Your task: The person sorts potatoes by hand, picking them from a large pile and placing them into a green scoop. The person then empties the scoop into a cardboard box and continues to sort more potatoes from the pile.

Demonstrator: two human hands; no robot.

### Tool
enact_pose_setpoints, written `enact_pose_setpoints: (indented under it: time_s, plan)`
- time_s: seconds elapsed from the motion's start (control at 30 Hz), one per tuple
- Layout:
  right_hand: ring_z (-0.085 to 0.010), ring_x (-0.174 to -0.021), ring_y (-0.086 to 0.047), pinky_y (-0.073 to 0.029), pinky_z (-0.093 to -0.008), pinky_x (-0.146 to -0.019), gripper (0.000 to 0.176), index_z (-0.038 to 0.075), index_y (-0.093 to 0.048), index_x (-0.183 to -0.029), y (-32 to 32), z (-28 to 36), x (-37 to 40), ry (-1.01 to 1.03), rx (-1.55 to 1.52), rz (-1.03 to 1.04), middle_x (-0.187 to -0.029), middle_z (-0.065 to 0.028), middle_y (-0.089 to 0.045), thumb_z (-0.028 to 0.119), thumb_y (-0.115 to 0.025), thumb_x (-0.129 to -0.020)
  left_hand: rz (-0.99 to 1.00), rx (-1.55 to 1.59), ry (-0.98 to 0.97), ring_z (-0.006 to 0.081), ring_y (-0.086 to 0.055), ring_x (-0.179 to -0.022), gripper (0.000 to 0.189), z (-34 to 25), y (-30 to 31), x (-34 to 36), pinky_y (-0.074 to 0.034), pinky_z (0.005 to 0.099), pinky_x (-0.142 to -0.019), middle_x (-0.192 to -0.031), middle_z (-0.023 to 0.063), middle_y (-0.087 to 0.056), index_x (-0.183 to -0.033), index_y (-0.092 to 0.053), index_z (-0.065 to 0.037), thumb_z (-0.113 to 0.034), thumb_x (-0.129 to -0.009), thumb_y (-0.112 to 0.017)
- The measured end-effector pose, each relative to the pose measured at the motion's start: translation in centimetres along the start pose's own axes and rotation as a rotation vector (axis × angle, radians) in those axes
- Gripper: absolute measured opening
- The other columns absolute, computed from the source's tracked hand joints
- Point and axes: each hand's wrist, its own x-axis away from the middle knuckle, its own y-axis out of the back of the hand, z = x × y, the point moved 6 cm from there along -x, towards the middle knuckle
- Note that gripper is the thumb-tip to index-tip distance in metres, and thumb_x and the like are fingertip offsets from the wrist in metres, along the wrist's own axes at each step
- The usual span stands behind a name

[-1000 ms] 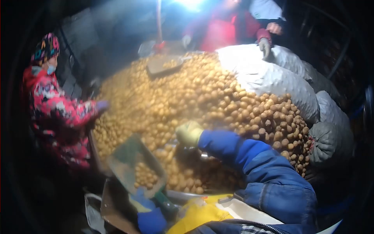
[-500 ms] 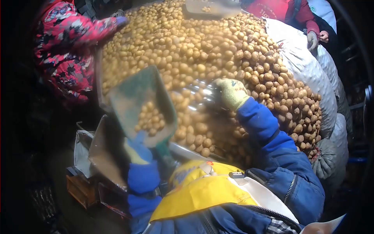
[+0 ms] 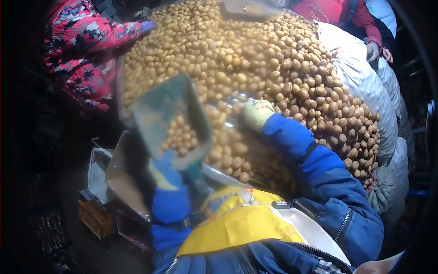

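Observation:
My left hand (image 3: pixel 165 171), in a blue and yellowish glove, is closed at the near rim of a green scoop (image 3: pixel 191 102). A small heap of potatoes (image 3: pixel 181 136) lies in the scoop, which is tilted over the near left of the big potato pile (image 3: pixel 219 55). My right hand (image 3: pixel 258 114), in a pale yellow glove, is closed at the end of a shiny metal tool with tine-like bars (image 3: pixel 232 101). Blur hides the tool's exact kind. It touches the potatoes just right of the scoop.
One person's sleeve (image 3: pixel 102 34) reaches over the pile at far left. Another person in red (image 3: pixel 321 10) stands at far right behind full white sacks (image 3: pixel 365 77). A greyish tray (image 3: pixel 251 9) lies at the back. An open box (image 3: pixel 121 176) stands at lower left.
My right hand with the tined tool has moved left toward the scoop. The scoop and my left hand stay nearly in place. The view has shifted slightly.

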Motion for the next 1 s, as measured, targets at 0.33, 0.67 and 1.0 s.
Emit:
enact_pose_setpoints:
  time_s: [0.33,0.67,1.0]
  plan:
    - [-0.0336,-0.091,-0.077,-0.06,-0.0457,-0.078,0.021,0.007,-0.078,-0.109,-0.9,0.5,1.3,0.182,0.121,-0.185,-0.095,-0.0163,-0.078,0.014,-0.063,-0.096,-0.028,0.07,-0.012,0.0293,-0.071,-0.105,0.047,0.0,-0.1,0.4,-0.062,0.0426,-0.089,-0.123,0.0167,-0.068,-0.137,-0.06,0.008,0.005,-0.091,-0.07]
    - [-0.0332,-0.097,-0.077,-0.061,-0.045,-0.082,0.023,0.01,-0.079,-0.111,1.4,-0.4,2.4,0.095,0.078,-0.046,-0.104,-0.0169,-0.078,0.019,-0.068,-0.094,-0.023,-0.009,-0.047,0.0233,-0.07,-0.098,0.043,0.5,1.0,-0.4,-0.059,0.0367,-0.083,-0.115,0.0123,-0.07,-0.129,-0.065,0.007,-0.001,-0.088,-0.077]
    - [-0.0348,-0.101,-0.076,-0.06,-0.0461,-0.086,0.044,0.006,-0.075,-0.119,1.8,1.0,1.7,0.167,0.203,0.032,-0.111,-0.0199,-0.077,0.03,-0.038,-0.114,-0.023,-0.048,-0.019,0.0292,-0.069,-0.109,0.047,0.5,0.8,-0.5,-0.061,0.0432,-0.09,-0.127,0.0187,-0.063,-0.141,-0.055,0.007,0.005,-0.094,-0.062]
